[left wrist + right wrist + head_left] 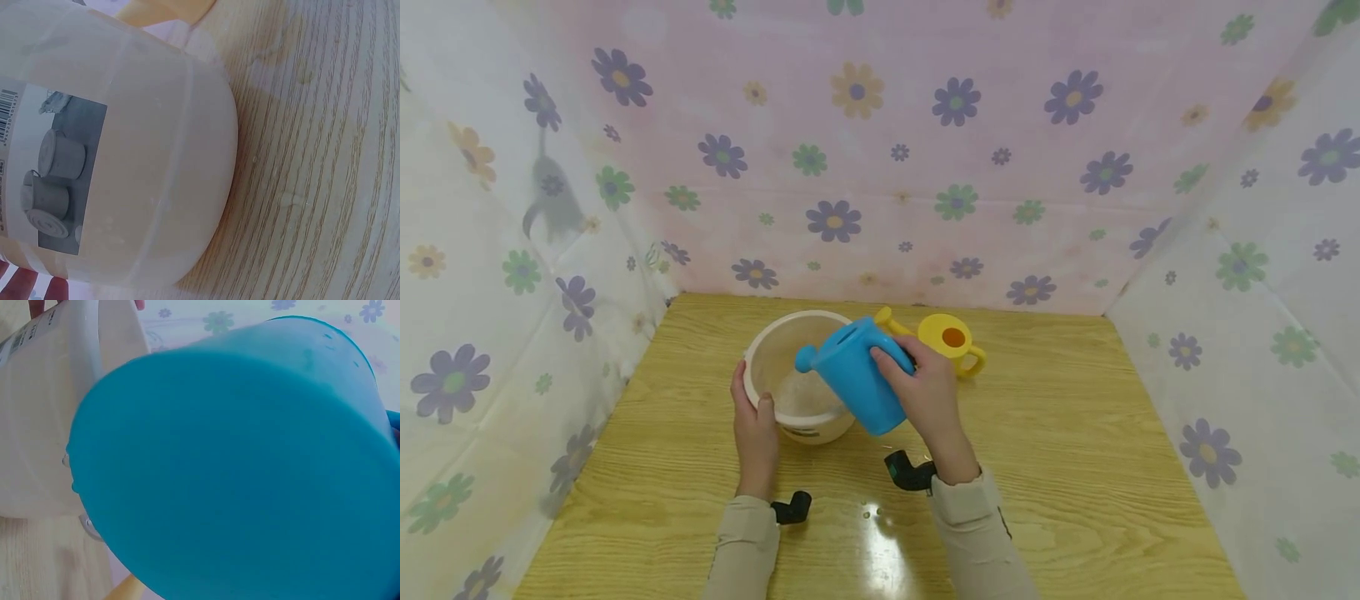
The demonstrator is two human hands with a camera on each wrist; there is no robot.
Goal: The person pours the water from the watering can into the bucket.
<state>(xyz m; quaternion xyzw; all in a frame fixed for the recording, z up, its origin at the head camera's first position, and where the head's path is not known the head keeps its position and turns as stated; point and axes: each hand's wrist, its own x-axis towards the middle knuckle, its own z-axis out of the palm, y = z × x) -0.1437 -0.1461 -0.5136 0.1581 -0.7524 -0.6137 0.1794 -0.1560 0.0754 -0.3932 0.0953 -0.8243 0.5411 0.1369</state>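
Note:
A white plastic bucket stands on the wooden table, with a printed label on its side. My left hand grips its near left rim, thumb at the rim and fingers around the outer wall. With my right hand I hold a blue watering can by its handle, tilted so the spout hangs over the bucket's opening. In the right wrist view the can's base fills most of the picture, with drops along its edge. Whether water leaves the spout I cannot tell.
Behind my right hand stands a yellow watering can, orange inside its opening. Small water drops lie on the table in front of the bucket. Flower-printed cloth walls the table at the back and both sides.

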